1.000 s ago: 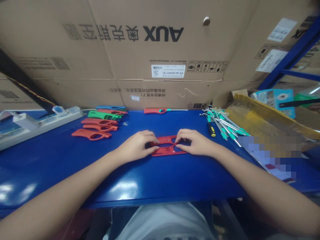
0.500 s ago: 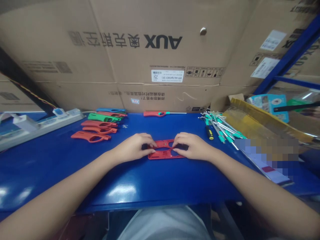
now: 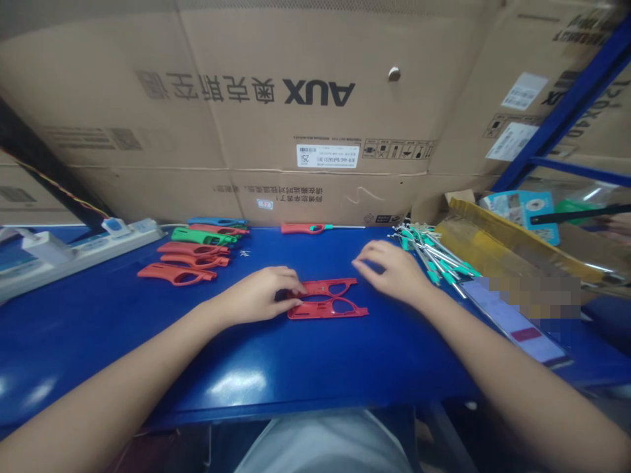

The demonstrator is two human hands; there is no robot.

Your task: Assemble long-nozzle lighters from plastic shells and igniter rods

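Two red plastic lighter-shell halves lie flat at the centre of the blue table, one behind the other: the rear half [image 3: 328, 286] and the front half [image 3: 328, 310]. They are slightly apart, with a narrow gap between them. My left hand [image 3: 259, 295] rests on their left ends, with its fingertips and thumb closed on them. My right hand [image 3: 389, 269] is off the shells, to their right, its fingers apart and holding nothing.
Red, green and blue shells [image 3: 192, 253] lie at the back left of the blue table [image 3: 246, 374]. Behind them are a long red lighter [image 3: 303, 228] and a power strip [image 3: 89, 246]. A bundle of metal rods with teal parts [image 3: 434, 259] lies at the right. Cardboard cartons stand behind.
The red piece has come apart into two halves. My right hand has let go and moved right and back. My left hand stays at the left ends.
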